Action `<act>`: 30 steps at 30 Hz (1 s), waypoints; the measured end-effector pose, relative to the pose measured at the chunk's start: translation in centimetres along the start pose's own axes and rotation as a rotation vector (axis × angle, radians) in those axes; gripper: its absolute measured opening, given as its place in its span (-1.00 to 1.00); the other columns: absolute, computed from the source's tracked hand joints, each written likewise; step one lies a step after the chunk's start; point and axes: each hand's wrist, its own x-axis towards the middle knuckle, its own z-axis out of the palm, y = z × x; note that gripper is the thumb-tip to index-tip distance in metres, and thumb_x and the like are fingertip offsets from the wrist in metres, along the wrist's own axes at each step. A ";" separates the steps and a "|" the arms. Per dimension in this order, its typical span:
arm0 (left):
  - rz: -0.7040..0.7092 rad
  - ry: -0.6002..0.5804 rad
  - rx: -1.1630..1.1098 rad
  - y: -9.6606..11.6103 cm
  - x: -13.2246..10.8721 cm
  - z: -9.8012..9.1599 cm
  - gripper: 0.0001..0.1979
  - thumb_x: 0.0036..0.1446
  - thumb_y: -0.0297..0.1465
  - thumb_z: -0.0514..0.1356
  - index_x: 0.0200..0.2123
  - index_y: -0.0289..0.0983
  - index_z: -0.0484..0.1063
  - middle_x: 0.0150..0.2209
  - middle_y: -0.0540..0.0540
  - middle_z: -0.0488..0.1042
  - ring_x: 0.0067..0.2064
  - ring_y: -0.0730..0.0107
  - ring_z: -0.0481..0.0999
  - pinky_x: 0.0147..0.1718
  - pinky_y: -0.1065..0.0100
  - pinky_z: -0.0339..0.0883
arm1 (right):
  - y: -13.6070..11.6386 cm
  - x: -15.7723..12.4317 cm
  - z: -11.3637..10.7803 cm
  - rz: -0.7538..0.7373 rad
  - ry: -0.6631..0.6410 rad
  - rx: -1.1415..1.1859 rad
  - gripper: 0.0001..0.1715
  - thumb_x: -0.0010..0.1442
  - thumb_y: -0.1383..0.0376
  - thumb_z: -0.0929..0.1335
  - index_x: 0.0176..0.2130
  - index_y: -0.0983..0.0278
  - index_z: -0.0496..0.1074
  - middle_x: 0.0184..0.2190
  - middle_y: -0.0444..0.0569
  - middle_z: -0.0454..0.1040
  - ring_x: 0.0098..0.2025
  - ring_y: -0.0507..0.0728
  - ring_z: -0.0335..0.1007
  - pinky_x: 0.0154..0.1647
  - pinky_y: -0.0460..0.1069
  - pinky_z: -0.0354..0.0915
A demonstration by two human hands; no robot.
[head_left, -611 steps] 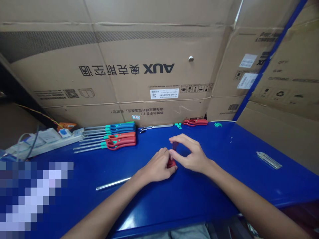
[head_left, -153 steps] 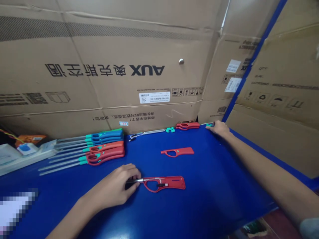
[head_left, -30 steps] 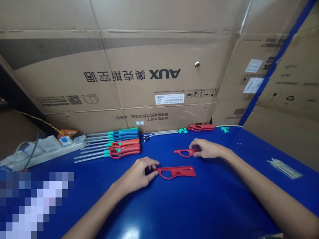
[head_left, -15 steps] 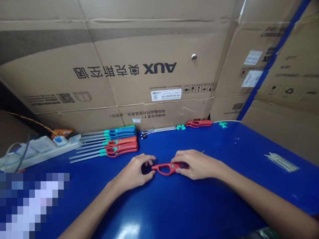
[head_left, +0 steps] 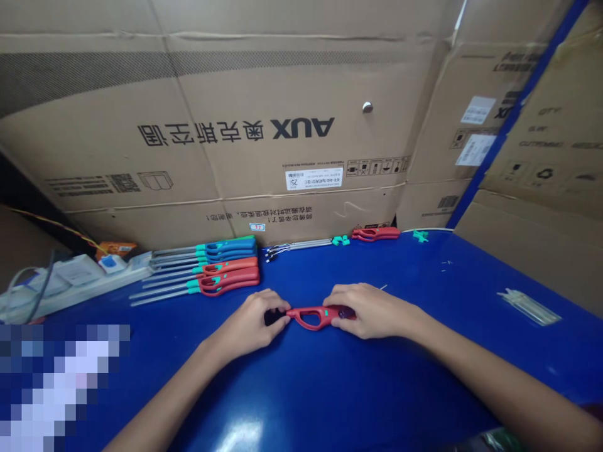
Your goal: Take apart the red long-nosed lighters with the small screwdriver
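Observation:
A red lighter handle [head_left: 311, 318] with a trigger loop and a small green piece lies across the middle of the blue table [head_left: 301, 389]. My right hand [head_left: 360, 311] grips its right end, where a dark part shows between thumb and fingers. At the narrow left tip, my left hand [head_left: 264, 320] pinches with thumb and fingertips. No metal tube shows on this handle. Beyond my left hand lies a row of long-tube lighters [head_left: 230, 279] with red, orange and blue handles.
Thin metal tubes with wires [head_left: 306, 243], green plastic pieces [head_left: 340, 240] and red handles [head_left: 375, 234] line the cardboard wall [head_left: 226, 81]. A power strip [head_left: 85, 282] stands at left. A clear packet of thin sticks [head_left: 532, 307] lies at right.
My left thumb and fingers have closed onto the left tip of the red lighter handle. My right hand keeps its grip with almost no movement.

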 end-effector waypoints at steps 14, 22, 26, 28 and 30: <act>0.001 -0.020 0.060 0.2 0.0 -0.2 -0.85 0.15 -0.37 0.19 -0.23 -0.26 0.51 -0.28 -0.09 0.51 -0.25 0.30 0.49 -0.23 0.31 0.36 | -0.3 0.0 0.2 -0.019 0.022 0.006 -0.68 0.24 0.25 0.30 -0.02 0.23 0.45 -0.16 0.03 0.49 -0.18 0.17 0.45 -0.24 0.01 0.24; -0.008 -0.020 0.037 0.1 0.1 0.0 -0.83 0.21 -0.35 0.16 -0.21 -0.26 0.52 -0.25 -0.10 0.51 -0.21 0.28 0.50 -0.18 0.29 0.36 | -0.3 0.1 0.5 -0.017 0.023 -0.029 -0.69 0.27 0.23 0.29 -0.01 0.23 0.45 -0.17 0.04 0.49 -0.19 0.18 0.45 -0.25 0.01 0.24; -0.003 -0.022 0.021 0.1 0.0 -0.1 -0.83 0.21 -0.34 0.17 -0.20 -0.25 0.53 -0.25 -0.10 0.51 -0.21 0.29 0.49 -0.18 0.29 0.36 | -0.3 0.1 0.3 -0.021 0.031 -0.053 -0.68 0.29 0.23 0.27 0.00 0.23 0.44 -0.15 0.04 0.49 -0.19 0.18 0.45 -0.26 0.01 0.23; 0.000 -0.021 0.021 0.1 -0.1 -0.1 -0.83 0.21 -0.34 0.17 -0.21 -0.25 0.53 -0.25 -0.10 0.52 -0.21 0.29 0.49 -0.18 0.30 0.36 | -0.2 0.0 0.3 -0.021 0.032 -0.055 -0.68 0.29 0.23 0.27 0.00 0.22 0.44 -0.15 0.03 0.49 -0.19 0.17 0.45 -0.27 0.01 0.23; -0.001 -0.022 0.027 0.2 -0.1 -0.1 -0.84 0.20 -0.35 0.18 -0.21 -0.25 0.53 -0.25 -0.10 0.52 -0.21 0.29 0.49 -0.18 0.30 0.36 | -0.2 0.0 0.3 -0.019 0.028 -0.054 -0.68 0.29 0.23 0.27 0.01 0.21 0.44 -0.16 0.03 0.49 -0.20 0.17 0.45 -0.27 0.01 0.23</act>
